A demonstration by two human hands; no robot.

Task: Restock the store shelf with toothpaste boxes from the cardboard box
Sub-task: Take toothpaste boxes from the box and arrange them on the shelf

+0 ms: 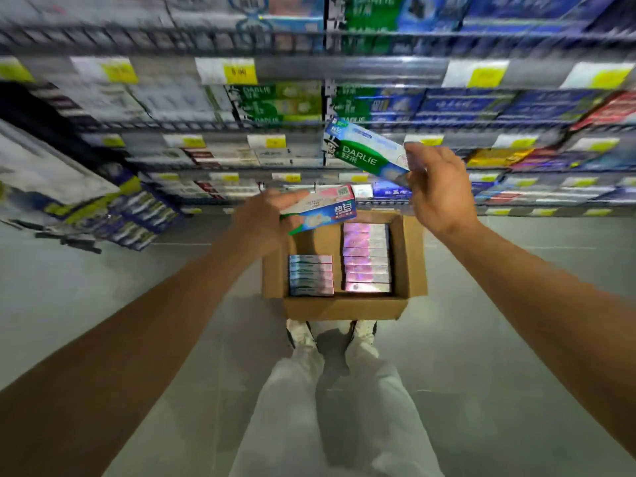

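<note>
My right hand [438,187] pinches one end of a green-and-white Darlie toothpaste box [364,151], held up in front of the shelf [309,127]. My left hand [265,215] grips a second toothpaste box [318,208], blue and pink, tilted above the open cardboard box [344,308] on the floor. Inside the cardboard box lie a stack of blue-and-pink toothpaste boxes [311,275] at the left and a stack of shiny pink ones [366,258] at the right.
Wire shelves full of toothpaste packs run across the whole view, with yellow price tags [239,72] on their rails. A display of dark packs [137,215] juts out at the lower left. My feet [330,333] stand just behind the cardboard box on the grey floor.
</note>
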